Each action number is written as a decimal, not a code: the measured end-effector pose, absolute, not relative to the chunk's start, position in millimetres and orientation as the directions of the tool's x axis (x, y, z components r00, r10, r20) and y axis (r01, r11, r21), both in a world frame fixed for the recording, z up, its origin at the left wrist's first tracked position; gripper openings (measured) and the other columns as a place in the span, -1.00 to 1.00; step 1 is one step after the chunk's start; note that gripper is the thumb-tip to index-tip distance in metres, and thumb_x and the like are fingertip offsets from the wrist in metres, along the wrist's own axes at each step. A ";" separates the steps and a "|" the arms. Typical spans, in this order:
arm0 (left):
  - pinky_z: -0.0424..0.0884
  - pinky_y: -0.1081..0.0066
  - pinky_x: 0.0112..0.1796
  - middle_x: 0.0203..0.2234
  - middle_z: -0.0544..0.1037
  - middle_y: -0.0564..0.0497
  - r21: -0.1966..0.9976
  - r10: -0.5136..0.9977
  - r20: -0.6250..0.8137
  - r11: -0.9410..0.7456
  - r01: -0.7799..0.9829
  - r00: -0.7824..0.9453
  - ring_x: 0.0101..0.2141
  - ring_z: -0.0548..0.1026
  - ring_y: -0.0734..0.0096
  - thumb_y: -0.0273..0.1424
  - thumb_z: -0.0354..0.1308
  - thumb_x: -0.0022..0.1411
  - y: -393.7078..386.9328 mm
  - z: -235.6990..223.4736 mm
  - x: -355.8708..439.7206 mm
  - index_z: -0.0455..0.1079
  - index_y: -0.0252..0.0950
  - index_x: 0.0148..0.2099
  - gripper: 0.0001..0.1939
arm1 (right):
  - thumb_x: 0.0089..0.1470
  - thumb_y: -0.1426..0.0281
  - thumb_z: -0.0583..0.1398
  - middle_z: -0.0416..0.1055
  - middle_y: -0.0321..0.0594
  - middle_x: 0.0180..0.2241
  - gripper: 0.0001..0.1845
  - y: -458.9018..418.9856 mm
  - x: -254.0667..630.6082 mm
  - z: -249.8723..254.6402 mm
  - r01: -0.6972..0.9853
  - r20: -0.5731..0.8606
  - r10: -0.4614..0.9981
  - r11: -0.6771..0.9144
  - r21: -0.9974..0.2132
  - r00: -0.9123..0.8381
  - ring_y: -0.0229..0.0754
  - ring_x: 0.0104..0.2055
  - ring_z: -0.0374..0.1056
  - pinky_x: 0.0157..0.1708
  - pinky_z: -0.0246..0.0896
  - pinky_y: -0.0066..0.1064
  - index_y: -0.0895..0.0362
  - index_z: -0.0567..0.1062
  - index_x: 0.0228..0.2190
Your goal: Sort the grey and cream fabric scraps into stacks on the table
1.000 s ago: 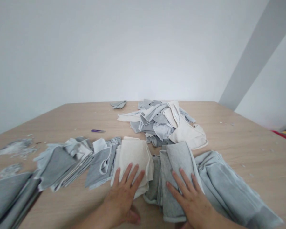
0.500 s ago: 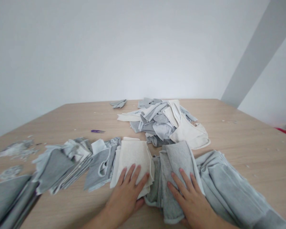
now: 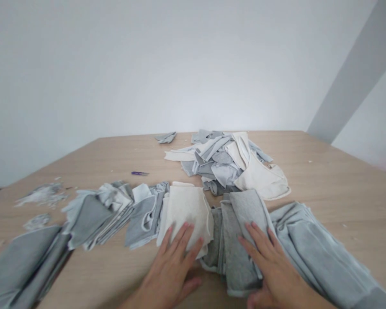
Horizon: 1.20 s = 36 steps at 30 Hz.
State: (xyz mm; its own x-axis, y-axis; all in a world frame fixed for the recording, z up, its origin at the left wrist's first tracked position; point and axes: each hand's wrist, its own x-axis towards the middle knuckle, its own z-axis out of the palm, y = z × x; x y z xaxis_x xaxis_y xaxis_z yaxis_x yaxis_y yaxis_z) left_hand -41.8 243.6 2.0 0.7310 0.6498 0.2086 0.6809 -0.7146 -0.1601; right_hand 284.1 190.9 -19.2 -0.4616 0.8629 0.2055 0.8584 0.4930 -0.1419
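Observation:
My left hand is open, its spread fingertips resting on the near edge of a folded cream cloth stack. My right hand is open too, with fingers apart over the right side of a folded grey cloth stack. Between these two stacks, darker grey folded pieces show their edges. To the left of the cream stack lies a grey folded piece with a white-edged opening. Right of my right hand, a larger pale grey folded fabric slants toward the near edge.
A loose heap of grey and cream cloth pieces sits farther back, with a small grey scrap to its left. Purple thread snips lie at centre left. Fluffy scraps, layered grey pieces and folded dark grey fabric occupy the left.
Both hands have drawn back slightly toward me on the stacks. The whole view has shifted a little, so the table's things appear farther right.

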 end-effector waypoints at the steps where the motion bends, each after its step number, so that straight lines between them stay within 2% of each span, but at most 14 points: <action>1: -0.12 -0.18 0.21 0.33 0.00 -0.22 -0.177 0.637 0.232 -0.715 0.676 0.735 0.30 -0.01 -0.14 -0.08 0.22 0.10 235.7 3.6 -49.2 -0.05 -0.11 0.37 -0.12 | -0.39 -0.22 0.29 -0.22 0.09 0.36 0.30 191.3 286.5 -23.5 0.876 0.239 0.873 0.463 -0.134 -0.425 0.37 0.34 -0.20 0.20 -0.29 0.30 0.03 0.03 0.30; 5: -0.15 -0.06 0.25 0.27 0.18 -0.16 -0.220 0.683 0.375 -0.591 0.776 0.627 0.29 0.06 0.03 -0.29 0.11 0.24 210.1 9.7 -93.1 -0.04 -0.17 0.37 -0.29 | -0.16 0.00 0.29 -0.18 -0.03 0.36 0.06 195.1 286.7 -42.9 0.907 0.370 0.854 0.417 -0.064 -0.366 0.31 0.34 -0.16 0.19 -0.21 0.26 -0.03 0.03 0.30; 7: -0.11 -0.08 0.24 0.25 0.23 -0.19 -0.202 0.740 0.505 -0.399 0.895 0.444 0.28 0.09 0.02 -0.34 0.11 0.24 204.7 13.6 -124.3 -0.06 -0.16 0.36 -0.29 | -0.06 0.05 0.24 -0.13 -0.07 0.35 -0.05 197.8 282.8 -49.7 0.907 0.414 0.834 0.418 -0.044 -0.364 0.29 0.34 -0.14 0.17 -0.16 0.26 -0.05 0.03 0.29; 9: -0.06 -0.14 0.21 0.26 0.17 -0.23 -0.128 0.772 0.607 -0.142 0.981 0.191 0.28 0.07 -0.05 -0.31 0.09 0.25 202.9 17.2 -157.6 -0.05 -0.16 0.36 -0.32 | 0.01 0.07 0.20 -0.11 -0.07 0.35 -0.12 199.9 278.2 -53.3 0.911 0.450 0.822 0.411 -0.044 -0.349 0.30 0.33 -0.12 0.15 -0.11 0.26 -0.05 0.04 0.29; 11: 0.00 -0.18 0.18 0.29 0.10 -0.27 -0.034 0.780 0.625 0.045 0.998 -0.014 0.28 0.03 -0.12 -0.25 0.05 0.28 202.3 18.3 -185.6 -0.04 -0.18 0.35 -0.35 | 0.02 0.07 0.19 -0.12 -0.07 0.35 -0.14 200.8 275.2 -54.2 0.912 0.472 0.814 0.406 -0.048 -0.338 0.32 0.33 -0.12 0.13 -0.07 0.26 -0.04 0.04 0.29; 12: 0.04 -0.18 0.16 0.28 0.10 -0.30 -0.005 0.776 0.628 0.068 0.998 -0.050 0.28 0.04 -0.16 -0.21 0.04 0.28 201.9 17.3 -195.1 -0.04 -0.21 0.35 -0.34 | 0.02 0.07 0.19 -0.12 -0.07 0.35 -0.14 200.8 274.8 -53.8 0.911 0.475 0.812 0.409 -0.047 -0.339 0.32 0.33 -0.12 0.12 -0.05 0.27 -0.05 0.04 0.29; 14: 0.09 -0.17 0.15 0.27 0.10 -0.33 0.027 0.781 0.623 0.022 0.999 -0.034 0.26 0.07 -0.19 -0.19 0.04 0.27 201.1 12.5 -202.2 -0.05 -0.25 0.35 -0.32 | 0.03 0.07 0.18 -0.13 -0.08 0.35 -0.13 199.8 276.5 -51.1 0.909 0.470 0.812 0.415 -0.048 -0.346 0.31 0.32 -0.09 0.12 -0.04 0.26 -0.06 0.01 0.30; 20: 0.13 -0.11 0.16 0.30 0.06 -0.23 0.051 0.793 0.561 -0.319 0.946 0.237 0.26 0.09 -0.13 -0.27 0.10 0.23 207.9 1.7 -150.9 -0.11 -0.14 0.37 -0.27 | 0.13 0.14 0.08 -0.18 -0.03 0.36 -0.17 189.0 285.4 -30.7 0.918 0.391 0.868 0.378 -0.119 -0.306 0.24 0.33 -0.08 0.16 -0.08 0.25 -0.02 -0.14 0.33; 24: 0.21 -0.06 0.15 0.29 0.09 -0.19 0.088 0.746 0.539 -0.512 0.854 0.392 0.25 0.11 -0.09 -0.30 0.11 0.22 220.8 10.7 -109.1 -0.13 -0.14 0.37 -0.25 | 0.16 0.14 0.05 -0.18 0.01 0.35 -0.16 176.0 282.8 -14.5 0.924 0.337 0.903 0.339 -0.175 -0.267 0.20 0.35 -0.14 0.19 -0.14 0.25 0.06 -0.19 0.34; 27: 0.25 -0.02 0.14 0.29 0.12 -0.18 0.084 0.679 0.538 -0.633 0.770 0.500 0.25 0.13 -0.06 -0.34 0.12 0.21 227.2 17.6 -83.4 -0.10 -0.17 0.36 -0.26 | 0.19 0.18 0.03 -0.15 -0.04 0.35 -0.22 166.5 285.6 -7.1 0.931 0.369 0.908 0.293 -0.218 -0.199 0.14 0.36 -0.16 0.23 -0.20 0.21 0.03 -0.17 0.33; 29: 0.27 0.02 0.14 0.28 0.13 -0.17 0.064 0.632 0.539 -0.689 0.722 0.556 0.25 0.14 -0.03 -0.36 0.12 0.21 228.7 19.6 -67.6 -0.08 -0.19 0.36 -0.27 | 0.20 0.20 0.03 -0.14 -0.08 0.35 -0.26 161.7 294.7 -5.1 0.949 0.410 0.905 0.223 -0.224 -0.116 0.13 0.37 -0.18 0.24 -0.22 0.19 0.00 -0.12 0.32; 32: 0.30 0.06 0.13 0.27 0.17 -0.14 0.031 0.575 0.532 -0.747 0.664 0.622 0.24 0.17 0.00 -0.34 0.11 0.22 229.3 17.4 -47.5 -0.04 -0.18 0.35 -0.29 | 0.19 0.17 0.04 -0.17 -0.05 0.36 -0.30 158.4 319.6 -7.1 0.982 0.443 0.893 0.011 -0.186 0.074 0.18 0.37 -0.23 0.21 -0.18 0.22 0.00 0.00 0.30; 34: 0.33 0.11 0.11 0.25 0.22 -0.11 -0.006 0.530 0.528 -0.779 0.627 0.663 0.23 0.20 0.02 -0.29 0.12 0.21 230.7 12.4 -38.2 0.02 -0.16 0.33 -0.32 | 0.18 0.10 0.05 -0.14 0.03 0.35 -0.29 158.0 338.7 -12.1 0.980 0.411 0.893 -0.138 -0.142 0.186 0.23 0.36 -0.22 0.18 -0.16 0.27 0.05 0.05 0.28; 36: 0.36 0.16 0.09 0.23 0.27 -0.10 -0.042 0.490 0.528 -0.801 0.598 0.693 0.22 0.22 0.03 -0.26 0.12 0.20 233.6 4.9 -32.7 0.08 -0.17 0.31 -0.34 | 0.15 0.05 0.05 -0.09 0.08 0.33 -0.24 158.0 354.3 -20.3 0.976 0.312 0.925 -0.200 -0.089 0.218 0.24 0.34 -0.14 0.16 -0.14 0.27 0.06 0.06 0.29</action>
State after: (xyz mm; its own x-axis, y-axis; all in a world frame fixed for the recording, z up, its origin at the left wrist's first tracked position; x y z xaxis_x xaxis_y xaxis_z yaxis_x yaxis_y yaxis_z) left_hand -32.7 233.6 4.9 0.6934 0.4901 0.5282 0.5978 -0.8005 -0.0420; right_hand 354.3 158.0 -20.3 0.2182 0.9245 0.3124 0.9757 -0.2001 -0.0892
